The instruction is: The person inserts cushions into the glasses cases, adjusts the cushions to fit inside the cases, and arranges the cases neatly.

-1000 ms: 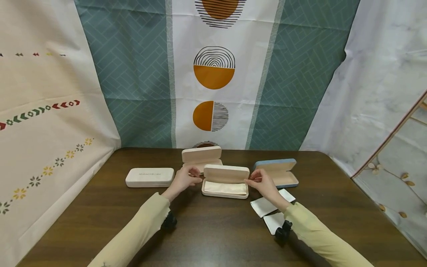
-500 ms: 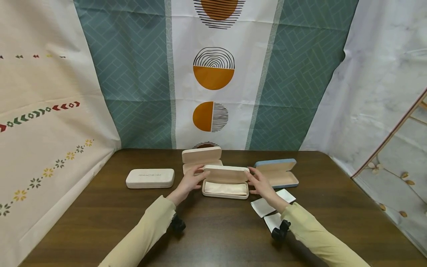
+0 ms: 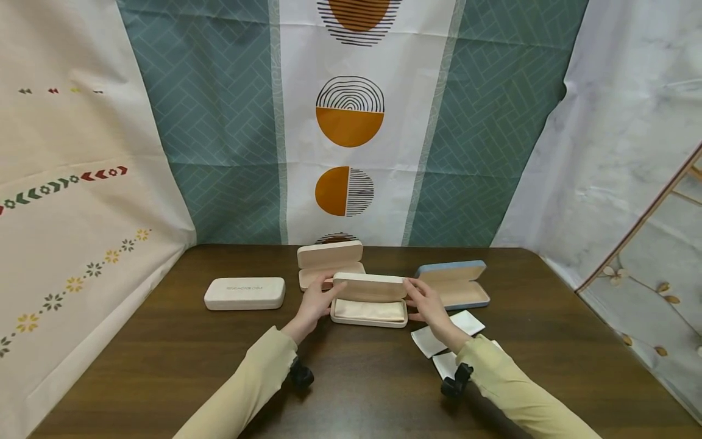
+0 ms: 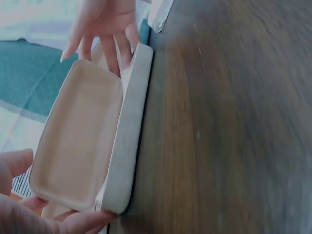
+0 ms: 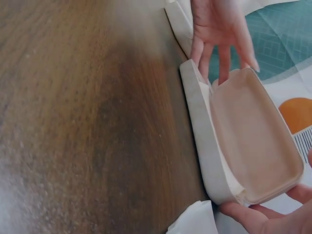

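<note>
A white glasses case (image 3: pixel 368 287) with a pinkish lining stands open on the table between both hands, its lid raised. Inside its base lies a folded cream cloth (image 3: pixel 370 310). At the left end, my left hand (image 3: pixel 315 303) has its thumb by the lid's corner and its fingers along the end of the case. My right hand (image 3: pixel 430 306) mirrors this at the opposite end. The left wrist view has the right hand (image 4: pixel 109 19) with fingers extended by the case end. Extended too are the left hand's fingers (image 5: pixel 224 61) in the right wrist view.
A closed white glasses case (image 3: pixel 245 293) lies to the left on the wooden table (image 3: pixel 351 384). Behind stand an open pinkish case (image 3: pixel 330 256) and, at right, an open blue case (image 3: pixel 454 285). White folded cloths (image 3: pixel 436 341) lie partly under the right forearm.
My left hand has moved right to the case's left end, and the fingers of both hands have spread along the lid and ends. The case with its cloth has stayed in place.
</note>
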Demonstrator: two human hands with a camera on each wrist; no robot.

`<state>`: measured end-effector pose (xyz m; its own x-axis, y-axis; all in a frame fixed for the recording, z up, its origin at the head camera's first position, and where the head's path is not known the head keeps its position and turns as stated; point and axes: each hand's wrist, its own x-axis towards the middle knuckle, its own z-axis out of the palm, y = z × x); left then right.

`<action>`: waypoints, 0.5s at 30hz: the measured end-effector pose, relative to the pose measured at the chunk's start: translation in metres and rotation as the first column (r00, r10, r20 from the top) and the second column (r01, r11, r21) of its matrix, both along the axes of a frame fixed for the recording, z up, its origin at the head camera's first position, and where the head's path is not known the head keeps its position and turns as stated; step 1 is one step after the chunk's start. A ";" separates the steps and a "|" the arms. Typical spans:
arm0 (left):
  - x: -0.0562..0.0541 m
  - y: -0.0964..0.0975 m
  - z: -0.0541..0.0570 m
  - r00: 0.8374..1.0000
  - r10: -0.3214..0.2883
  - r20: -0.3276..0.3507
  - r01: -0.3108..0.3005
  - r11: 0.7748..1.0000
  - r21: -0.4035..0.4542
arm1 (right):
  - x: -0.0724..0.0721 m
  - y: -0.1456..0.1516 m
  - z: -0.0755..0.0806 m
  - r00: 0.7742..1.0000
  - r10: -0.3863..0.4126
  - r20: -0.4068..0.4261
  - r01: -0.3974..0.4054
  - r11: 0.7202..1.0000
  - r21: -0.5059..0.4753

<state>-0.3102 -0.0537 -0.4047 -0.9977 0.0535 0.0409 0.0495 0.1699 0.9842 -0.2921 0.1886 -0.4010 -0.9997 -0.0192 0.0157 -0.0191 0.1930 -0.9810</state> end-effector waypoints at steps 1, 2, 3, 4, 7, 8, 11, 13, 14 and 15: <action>0.001 0.001 0.000 1.000 0.018 -0.010 -0.018 1.000 -0.004 | 0.000 -0.001 0.000 1.000 -0.013 -0.005 0.013 1.000 -0.005; 0.001 0.002 0.001 0.999 0.034 -0.024 -0.034 0.999 -0.009 | -0.001 -0.002 -0.001 1.000 -0.024 -0.011 0.023 1.000 -0.007; 0.001 0.003 0.002 0.998 0.048 -0.038 -0.048 0.999 -0.011 | -0.001 -0.003 -0.001 0.999 -0.031 -0.020 0.031 0.999 -0.009; 0.002 0.004 0.002 0.997 0.060 -0.049 -0.061 0.998 -0.014 | -0.001 -0.003 -0.002 0.999 -0.035 -0.028 0.035 0.999 -0.011; 0.002 0.006 0.003 0.995 0.080 -0.063 -0.081 0.997 -0.012 | -0.001 -0.003 -0.004 0.997 -0.041 -0.062 0.040 0.999 -0.023; 0.002 0.006 0.003 0.995 0.083 -0.061 -0.084 0.996 -0.011 | -0.001 -0.003 -0.005 0.996 -0.036 -0.082 0.034 0.999 -0.022; 0.002 0.005 0.003 0.996 0.076 -0.039 -0.076 0.997 0.000 | 0.001 0.000 -0.007 0.990 -0.007 -0.139 0.002 0.999 -0.035; 0.002 0.004 0.003 0.998 0.066 -0.017 -0.065 0.998 0.011 | 0.001 0.001 -0.007 0.988 0.010 -0.152 -0.017 0.999 -0.045; 0.002 0.003 0.003 0.998 0.060 -0.011 -0.060 0.998 0.013 | 0.001 0.002 -0.007 0.989 0.013 -0.144 -0.021 0.999 -0.049; 0.001 0.003 0.003 0.998 0.055 -0.007 -0.054 0.998 0.017 | 0.001 0.002 -0.007 0.991 0.016 -0.134 -0.023 0.998 -0.053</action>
